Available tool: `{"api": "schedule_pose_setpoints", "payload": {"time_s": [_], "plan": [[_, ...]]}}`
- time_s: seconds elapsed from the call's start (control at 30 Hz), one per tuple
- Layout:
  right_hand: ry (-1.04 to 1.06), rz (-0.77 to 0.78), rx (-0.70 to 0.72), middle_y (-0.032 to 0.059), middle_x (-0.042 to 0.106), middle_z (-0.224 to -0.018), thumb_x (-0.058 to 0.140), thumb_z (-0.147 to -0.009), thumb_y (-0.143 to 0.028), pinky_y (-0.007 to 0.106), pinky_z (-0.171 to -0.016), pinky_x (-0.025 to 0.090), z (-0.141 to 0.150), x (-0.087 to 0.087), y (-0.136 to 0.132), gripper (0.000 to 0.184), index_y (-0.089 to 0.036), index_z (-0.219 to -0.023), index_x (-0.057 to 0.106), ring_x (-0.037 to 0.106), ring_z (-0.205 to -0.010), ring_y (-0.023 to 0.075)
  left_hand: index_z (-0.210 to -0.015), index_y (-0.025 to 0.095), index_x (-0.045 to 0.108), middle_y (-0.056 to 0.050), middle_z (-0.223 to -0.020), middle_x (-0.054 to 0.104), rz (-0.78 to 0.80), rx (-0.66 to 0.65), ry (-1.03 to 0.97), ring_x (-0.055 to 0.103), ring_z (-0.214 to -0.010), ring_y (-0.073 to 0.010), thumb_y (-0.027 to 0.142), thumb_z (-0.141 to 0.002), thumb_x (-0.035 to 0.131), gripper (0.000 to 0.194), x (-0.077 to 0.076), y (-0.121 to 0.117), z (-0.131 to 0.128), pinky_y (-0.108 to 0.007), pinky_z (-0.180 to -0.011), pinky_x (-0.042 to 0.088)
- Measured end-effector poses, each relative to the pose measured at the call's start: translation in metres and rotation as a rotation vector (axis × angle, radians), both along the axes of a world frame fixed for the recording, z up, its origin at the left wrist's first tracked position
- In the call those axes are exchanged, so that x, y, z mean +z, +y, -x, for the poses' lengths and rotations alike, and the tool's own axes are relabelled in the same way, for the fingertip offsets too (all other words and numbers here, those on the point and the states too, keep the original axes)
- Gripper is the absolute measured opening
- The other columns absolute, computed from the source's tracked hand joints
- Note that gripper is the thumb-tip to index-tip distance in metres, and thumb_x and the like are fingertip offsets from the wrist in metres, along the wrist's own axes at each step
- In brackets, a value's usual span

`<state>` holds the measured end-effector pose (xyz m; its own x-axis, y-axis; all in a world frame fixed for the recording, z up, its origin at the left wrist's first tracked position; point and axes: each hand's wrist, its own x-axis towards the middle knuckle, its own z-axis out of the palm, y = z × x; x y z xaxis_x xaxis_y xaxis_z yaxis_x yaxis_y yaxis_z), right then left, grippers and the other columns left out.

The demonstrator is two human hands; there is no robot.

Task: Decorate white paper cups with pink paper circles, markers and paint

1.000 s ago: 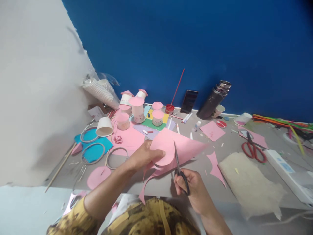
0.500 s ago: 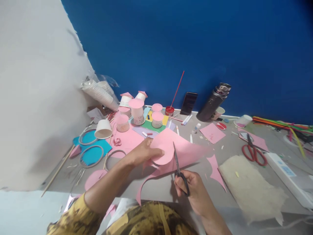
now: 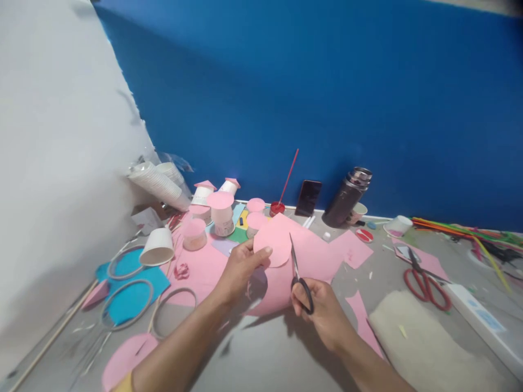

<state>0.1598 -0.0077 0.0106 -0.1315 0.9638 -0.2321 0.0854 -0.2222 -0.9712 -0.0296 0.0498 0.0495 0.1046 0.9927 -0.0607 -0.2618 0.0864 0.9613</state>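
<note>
My left hand [image 3: 244,267] pinches the edge of a round piece of pink paper [image 3: 274,239], thumb on top. The rest of the pink sheet [image 3: 314,247] spreads behind and to the right of the disc. In my right hand [image 3: 316,305] is a pair of black-handled scissors [image 3: 303,291]; fingers are through the loops. Their blades point up and away from me at the disc's right edge and look nearly closed. Whether the disc is still joined to the sheet is hidden behind the blades.
Paper cups with pink tops [image 3: 223,215] stand at the back left, near stacked white cups [image 3: 159,185]. A dark flask [image 3: 347,196] and a phone [image 3: 308,197] lean by the blue wall. Red-handled scissors [image 3: 427,291] and a power strip [image 3: 482,321] lie right. Grey rings [image 3: 128,305] rest left.
The camera view has tilted up, so the table items sit lower. The pink disc has turned in my left hand, and the sheet's hanging strip has swung out of sight.
</note>
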Motion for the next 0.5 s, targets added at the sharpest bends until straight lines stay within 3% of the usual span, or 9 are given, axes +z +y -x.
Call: {"api": "schedule_pose_setpoints", "payload": {"time_s": [0.23,0.37,0.5], "plan": [[0.055,0.019,0.051,-0.0014,0.053,-0.050,0.069,-0.078,-0.067,0.024,-0.048,0.022,0.002,-0.007,0.022,0.056,-0.018,-0.055,0.053,0.033,-0.046,0.0063,-0.069,0.015,0.065,0.002,-0.064,0.059,0.064,0.113,0.051,0.048,-0.062,-0.0133,0.036,-0.069,0.079,0.025,-0.025,0.015,-0.004,-0.027,-0.061,0.037],[0.075,0.054,0.067,-0.0013,0.053,-0.049,0.073,-0.071,-0.068,0.024,-0.045,0.023,0.003,-0.006,0.024,0.055,-0.019,-0.056,0.052,0.033,-0.044,0.0066,-0.080,0.015,0.070,-0.003,-0.076,0.068,0.055,0.086,-0.020,0.058,-0.070,-0.0169,0.033,-0.071,0.078,0.022,-0.032,0.018,-0.004,-0.028,-0.067,0.045],[0.066,0.037,0.092,-0.0005,0.054,-0.049,0.071,-0.073,-0.072,0.024,-0.044,0.025,0.001,-0.006,0.024,0.058,-0.019,-0.057,0.053,0.034,-0.044,0.0070,-0.092,0.015,0.074,-0.008,-0.090,0.074,0.050,0.060,-0.081,0.064,-0.078,-0.0199,0.037,-0.073,0.081,0.031,-0.034,0.017,-0.005,-0.031,-0.074,0.050]]}}
